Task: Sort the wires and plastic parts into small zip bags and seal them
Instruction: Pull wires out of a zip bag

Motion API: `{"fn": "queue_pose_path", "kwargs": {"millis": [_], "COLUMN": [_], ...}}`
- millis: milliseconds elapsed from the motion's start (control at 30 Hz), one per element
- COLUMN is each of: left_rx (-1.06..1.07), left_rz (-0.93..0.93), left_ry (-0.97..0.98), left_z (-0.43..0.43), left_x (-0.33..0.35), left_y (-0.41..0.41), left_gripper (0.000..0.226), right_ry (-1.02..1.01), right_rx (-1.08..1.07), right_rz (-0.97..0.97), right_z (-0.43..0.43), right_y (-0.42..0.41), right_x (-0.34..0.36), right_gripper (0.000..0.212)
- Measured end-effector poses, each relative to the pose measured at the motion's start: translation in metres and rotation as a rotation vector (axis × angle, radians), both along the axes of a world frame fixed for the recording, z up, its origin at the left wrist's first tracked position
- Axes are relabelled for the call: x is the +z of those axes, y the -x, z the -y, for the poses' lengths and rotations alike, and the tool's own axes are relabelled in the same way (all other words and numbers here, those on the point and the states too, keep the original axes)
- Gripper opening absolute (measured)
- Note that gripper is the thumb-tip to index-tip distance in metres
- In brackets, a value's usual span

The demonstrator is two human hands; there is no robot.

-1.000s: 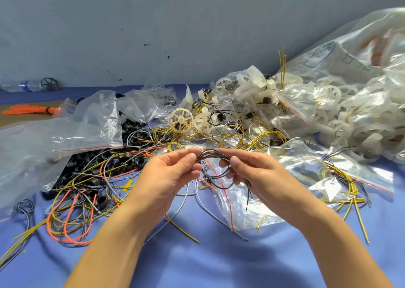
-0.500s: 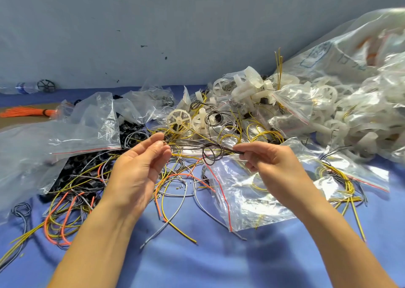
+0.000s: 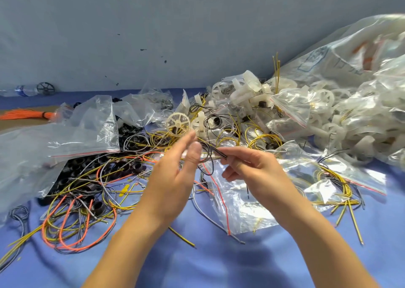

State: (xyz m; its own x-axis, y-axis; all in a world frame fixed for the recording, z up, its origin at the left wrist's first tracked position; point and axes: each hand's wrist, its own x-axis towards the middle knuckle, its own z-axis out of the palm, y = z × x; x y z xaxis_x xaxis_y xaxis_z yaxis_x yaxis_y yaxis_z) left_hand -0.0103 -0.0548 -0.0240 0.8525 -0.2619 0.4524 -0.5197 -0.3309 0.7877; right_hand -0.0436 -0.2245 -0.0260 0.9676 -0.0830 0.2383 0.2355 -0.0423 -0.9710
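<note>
Wire tangle (image 3: pixel 83 200) L – bag pile (image 3: pixel 328 117) R

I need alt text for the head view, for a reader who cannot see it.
The right hand pinches a dark wire above a blue table; the open left hand is beside it. Coloured wires, white wheels and zip bags lie around.

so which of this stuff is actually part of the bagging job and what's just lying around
Job: black wire pinched in the right hand, zip bag, loose wires, white wheel, black parts.
Lying about: bottle, cardboard.
</note>
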Motion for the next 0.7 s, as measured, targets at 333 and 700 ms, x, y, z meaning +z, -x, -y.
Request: {"fn": "queue_pose_path", "kwargs": {"millis": [333, 700], "left_rx": [-0.041, 0.074], "left_rz": [-0.501, -0.447], "left_ry": [0.576, 0.308], "left_z": [0.026, 0.008], "left_x": [-0.004, -0.007], "left_y": [0.003, -0.005], "left_gripper": [0.029, 0.031], "right_ry": [-0.073, 0.484], "right_rx": [-0.011, -0.201], "right_rz": [0.052, 0.083], "right_z": [-0.034, -0.030], "right_y": [-0.001, 0.003], "right_x": [-0.005, -0.008], "right_gripper": [0.013, 0.015]}}
